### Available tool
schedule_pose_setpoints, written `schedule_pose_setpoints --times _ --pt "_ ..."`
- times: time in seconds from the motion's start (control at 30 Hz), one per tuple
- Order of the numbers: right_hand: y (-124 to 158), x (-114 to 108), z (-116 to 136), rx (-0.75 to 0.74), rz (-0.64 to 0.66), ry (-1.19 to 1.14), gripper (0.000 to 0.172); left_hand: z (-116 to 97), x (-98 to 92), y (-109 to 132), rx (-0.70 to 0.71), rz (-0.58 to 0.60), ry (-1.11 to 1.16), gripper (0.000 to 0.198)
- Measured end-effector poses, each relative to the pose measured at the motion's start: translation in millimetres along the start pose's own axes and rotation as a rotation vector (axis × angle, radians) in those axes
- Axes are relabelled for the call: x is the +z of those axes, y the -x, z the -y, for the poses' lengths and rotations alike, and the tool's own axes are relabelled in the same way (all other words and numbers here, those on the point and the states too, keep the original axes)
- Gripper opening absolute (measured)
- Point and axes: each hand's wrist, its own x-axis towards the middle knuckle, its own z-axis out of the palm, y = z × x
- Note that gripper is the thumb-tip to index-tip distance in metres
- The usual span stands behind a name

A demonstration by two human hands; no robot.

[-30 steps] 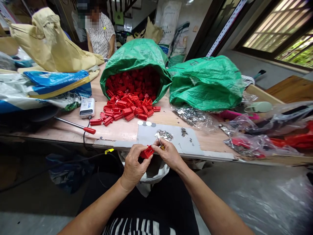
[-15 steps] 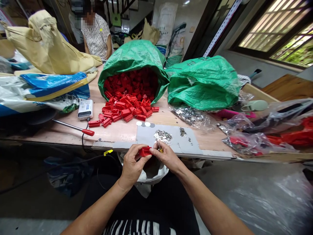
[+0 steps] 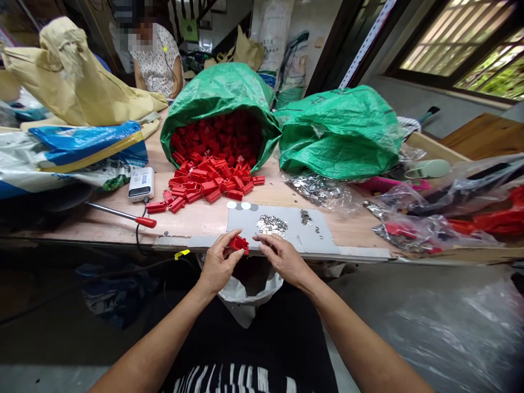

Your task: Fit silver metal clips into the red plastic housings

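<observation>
My left hand (image 3: 220, 266) grips a small red plastic part (image 3: 239, 244) between thumb and fingers, just in front of the table edge. Close to its right, my right hand (image 3: 282, 260) is closed around a slim metal tool (image 3: 257, 237); only its thin tip shows, the rest hidden by the fingers. A small gap separates that tip from the red part. Just beyond both hands, a pile of small shiny metal pieces (image 3: 272, 225) lies on a grey mat (image 3: 245, 218). Below the hands hangs a white bag (image 3: 249, 299) with its mouth open.
Red parts spill from a green sack (image 3: 221, 82); another green sack (image 3: 339, 136) lies to its right. A red-tipped metal lever (image 3: 123, 214) and a white device (image 3: 141, 184) are at left. Plastic bags (image 3: 413, 229) crowd the right. Across the table sits a person (image 3: 158, 63).
My right hand has drawn slightly away from the red part, with the tool's yellow handle no longer showing. The red part has tilted in my left hand.
</observation>
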Motion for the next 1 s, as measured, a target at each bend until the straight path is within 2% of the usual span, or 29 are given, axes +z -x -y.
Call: schedule_pose_setpoints --times 0.17,0.23,0.47,0.57,0.77,1.0 --pt "0.5 2.2 2.2 0.047 0.012 0.052 0.020 -1.4 -1.4 -8.6 0.219 0.006 -0.314 0.036" --pt "0.2 2.7 1.7 0.033 0.003 0.068 0.017 -1.7 -1.8 -11.4 0.263 0.016 -0.363 0.034" --pt "-0.8 1.5 -2.3 -0.024 -0.029 0.044 0.014 -1.9 -1.9 -14.8 0.219 0.034 -0.268 0.034" --pt "-1.5 0.8 -2.3 -0.020 -0.022 0.038 0.015 -1.4 -1.0 -15.1 0.247 0.038 -0.318 0.036" --pt "-0.4 2.7 -6.8 -0.132 0.006 0.137 0.019 1.1 -0.2 -19.3 0.364 0.105 -0.477 0.044" --pt "-0.6 2.3 -10.2 -0.128 0.019 0.155 0.021 3.3 -2.3 -27.9 0.347 0.155 -0.478 0.048"
